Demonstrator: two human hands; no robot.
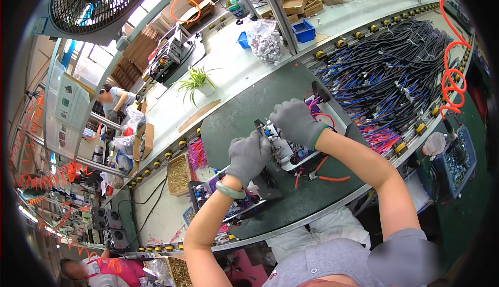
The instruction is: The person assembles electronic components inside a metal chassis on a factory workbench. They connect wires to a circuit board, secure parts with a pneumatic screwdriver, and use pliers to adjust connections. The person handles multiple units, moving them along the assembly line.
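Observation:
Both my hands wear grey gloves and work close together over an open metal chassis [340, 115] with a circuit board, purple parts and a red wire. My left hand [248, 157] is closed, its fingertips pinched at the board's left end beside small black and white parts. My right hand [297, 123] curls over the board, fingers bent down; what it grips is hidden beneath the glove. Cutting pliers [331, 178] with red handles lie on the green mat [239, 113], just nearer me than the chassis. A second chassis with a board [208, 188] sits under my left wrist.
Right of the mat lies a large pile of black cables [384, 74] with blue and pink ends. At left stands a cardboard tray of small brass-coloured parts [178, 174]. Beyond are a potted plant [200, 83] and a bag of parts [265, 42]. An orange coiled hose [453, 79] hangs at right.

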